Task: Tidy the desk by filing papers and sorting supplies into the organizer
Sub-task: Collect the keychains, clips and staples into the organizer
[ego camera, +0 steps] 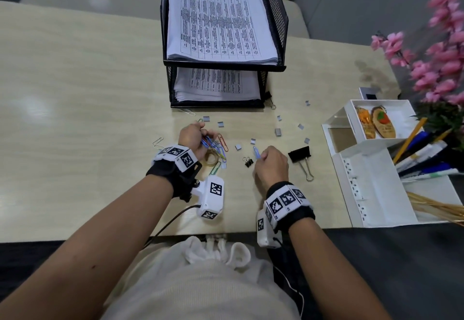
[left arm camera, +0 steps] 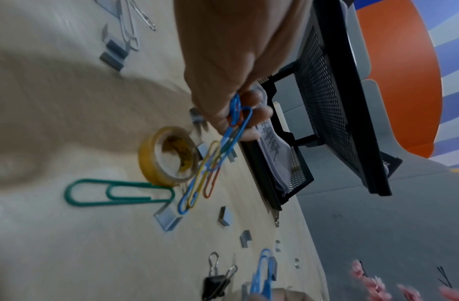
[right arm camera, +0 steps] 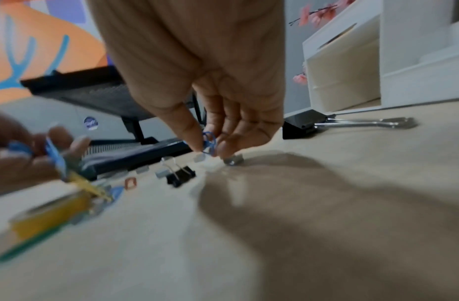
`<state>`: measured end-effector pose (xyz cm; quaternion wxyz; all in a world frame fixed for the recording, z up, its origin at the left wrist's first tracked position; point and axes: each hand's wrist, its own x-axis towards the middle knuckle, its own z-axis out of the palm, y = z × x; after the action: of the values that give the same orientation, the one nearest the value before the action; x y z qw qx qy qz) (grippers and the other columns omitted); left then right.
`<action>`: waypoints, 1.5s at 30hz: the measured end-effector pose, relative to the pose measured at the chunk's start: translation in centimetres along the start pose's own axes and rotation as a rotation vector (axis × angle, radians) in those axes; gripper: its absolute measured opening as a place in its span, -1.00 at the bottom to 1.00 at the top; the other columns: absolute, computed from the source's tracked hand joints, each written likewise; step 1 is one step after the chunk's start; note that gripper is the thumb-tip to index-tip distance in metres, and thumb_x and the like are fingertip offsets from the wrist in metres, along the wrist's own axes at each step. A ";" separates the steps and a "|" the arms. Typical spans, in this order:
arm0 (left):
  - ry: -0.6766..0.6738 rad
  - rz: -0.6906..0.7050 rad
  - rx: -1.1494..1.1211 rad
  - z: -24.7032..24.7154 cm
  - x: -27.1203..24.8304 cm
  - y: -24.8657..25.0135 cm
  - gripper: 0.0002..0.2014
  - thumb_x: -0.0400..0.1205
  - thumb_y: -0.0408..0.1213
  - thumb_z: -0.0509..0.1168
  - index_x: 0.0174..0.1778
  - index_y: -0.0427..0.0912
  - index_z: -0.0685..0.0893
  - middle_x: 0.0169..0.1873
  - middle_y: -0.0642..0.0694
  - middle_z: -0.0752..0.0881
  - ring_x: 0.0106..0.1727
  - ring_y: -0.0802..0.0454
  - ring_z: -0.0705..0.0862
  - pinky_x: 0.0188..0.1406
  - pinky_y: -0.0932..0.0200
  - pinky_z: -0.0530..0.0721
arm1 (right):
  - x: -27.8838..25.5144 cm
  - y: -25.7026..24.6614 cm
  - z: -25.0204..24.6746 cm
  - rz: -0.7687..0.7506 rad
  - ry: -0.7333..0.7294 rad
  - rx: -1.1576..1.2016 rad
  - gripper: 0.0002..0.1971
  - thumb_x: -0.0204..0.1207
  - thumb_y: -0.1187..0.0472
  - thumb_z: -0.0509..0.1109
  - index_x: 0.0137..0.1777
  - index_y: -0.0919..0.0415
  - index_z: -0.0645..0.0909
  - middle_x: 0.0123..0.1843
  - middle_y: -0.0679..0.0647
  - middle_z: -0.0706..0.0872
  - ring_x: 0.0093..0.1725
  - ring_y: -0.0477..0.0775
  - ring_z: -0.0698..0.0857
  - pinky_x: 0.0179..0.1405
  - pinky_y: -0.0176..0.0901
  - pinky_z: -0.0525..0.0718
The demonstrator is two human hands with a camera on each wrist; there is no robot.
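Paper clips are being gathered. The left hand (ego camera: 194,136) grips a bunch of coloured paper clips (left arm camera: 233,122), some hanging toward the desk (ego camera: 75,93) just beside a tape roll (left arm camera: 169,156) near the middle of the front edge. The right hand (ego camera: 271,164) pinches one blue clip (right arm camera: 209,142) between thumb and fingertips, low over the desk beside a small binder clip (ego camera: 248,162).

To do this well, I would lift the blue clip clear of the loose staple blocks (ego camera: 278,132) scattered around it, add it to the bunch, then carry the lot together rather than one at a time; dangling clips may snag and drop.

The black mesh tray (ego camera: 278,18) at the far edge holds printed papers (ego camera: 218,23) on both tiers. The white organizer (ego camera: 371,181) at the right edge holds pens and pencils (ego camera: 421,153), wooden sticks (ego camera: 437,209) and two keychains (ego camera: 376,125) in its upper box; one compartment looks bare.
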<state>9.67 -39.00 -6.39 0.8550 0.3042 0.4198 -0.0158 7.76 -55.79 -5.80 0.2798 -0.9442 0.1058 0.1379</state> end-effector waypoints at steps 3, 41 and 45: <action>0.044 0.024 0.027 -0.8 -0.1 0.5 -0.67 0.74 -0.44 -0.12 -0.33 -0.19 0.36 -0.93 0.05 0.28 -0.81 0.19 0.33 -0.67 0.38 0.55 | -0.1 -0.9 0.1 -0.044 0.008 0.209 -0.84 0.48 0.44 0.24 -0.03 0.30 0.62 -0.14 0.14 0.63 -0.01 0.17 0.62 0.00 -0.18 0.55; -0.156 -0.165 0.286 -4.6 -1.5 2.4 -0.70 0.76 -0.37 -0.08 -0.22 -0.19 0.47 -0.54 -0.03 0.36 -0.85 0.24 0.29 -0.88 0.48 0.26 | 1.0 -7.6 3.7 -0.186 -0.071 -0.289 -0.75 0.57 0.27 0.27 0.16 0.40 0.60 0.25 0.31 0.63 0.32 0.30 0.52 0.22 0.04 0.52; -0.119 -0.162 0.285 -4.3 -1.5 2.4 -0.70 0.76 -0.33 -0.06 -0.26 -0.20 0.45 -0.47 -0.06 0.34 -0.83 0.21 0.37 -0.82 0.48 0.43 | 1.0 -7.9 4.4 -0.153 -0.096 -0.363 -0.72 0.57 0.28 0.26 0.25 0.35 0.53 0.34 0.27 0.56 0.41 0.29 0.43 0.34 0.10 0.40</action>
<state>6.33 -35.10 -6.02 0.8225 0.3860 0.3850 -0.1620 10.00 -47.01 -5.68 0.1193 -0.9768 -0.0063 0.1780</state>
